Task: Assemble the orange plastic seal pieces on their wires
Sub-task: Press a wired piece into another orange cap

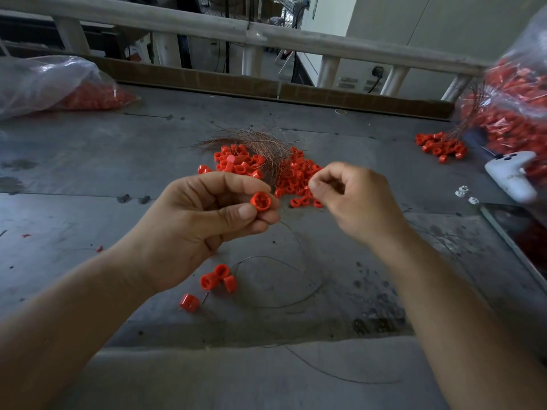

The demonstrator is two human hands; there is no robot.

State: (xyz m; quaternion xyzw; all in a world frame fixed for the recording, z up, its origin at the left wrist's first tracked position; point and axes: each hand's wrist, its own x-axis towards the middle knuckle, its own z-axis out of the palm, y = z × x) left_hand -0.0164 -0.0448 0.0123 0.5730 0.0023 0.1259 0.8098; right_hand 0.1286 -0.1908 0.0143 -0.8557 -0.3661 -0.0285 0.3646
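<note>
The left grip (201,220) pinches 1 orange seal piece (260,201) between thumb and fingers, above the table (88,179). The right grip (355,202) is pinched tight (on a wire end, I judge; too fine to see). Steady the piece and feed straight. Loose pieces (296,176) and a wire bundle (260,140) crowd just behind.

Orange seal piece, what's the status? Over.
Left hand pinches orange seal piece. Right hand curled beside it, hold unclear. Nothing between them.
</note>
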